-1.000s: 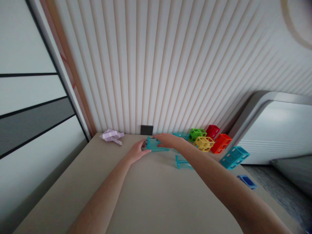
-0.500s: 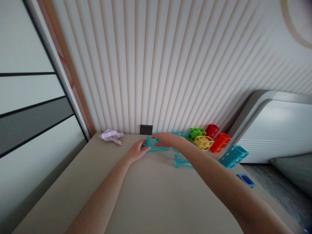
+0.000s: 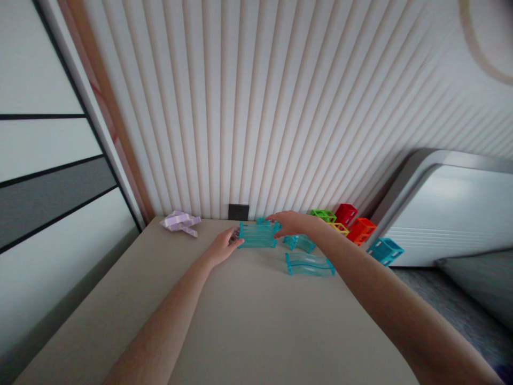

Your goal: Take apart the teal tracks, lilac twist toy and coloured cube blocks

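On the beige table (image 3: pixel 248 321) by the ribbed wall, I have both hands on one translucent teal track piece (image 3: pixel 257 236): left hand (image 3: pixel 223 248) pinching its left end, right hand (image 3: pixel 292 223) clasping its right end. Next I judge careful alignment matters.

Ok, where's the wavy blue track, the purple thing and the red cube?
wavy blue track (image 3: pixel 309 264), head view, middle of its top.
purple thing (image 3: pixel 180 222), head view, its middle, near the table's far left corner.
red cube (image 3: pixel 346 213), head view, its front face, by the wall.
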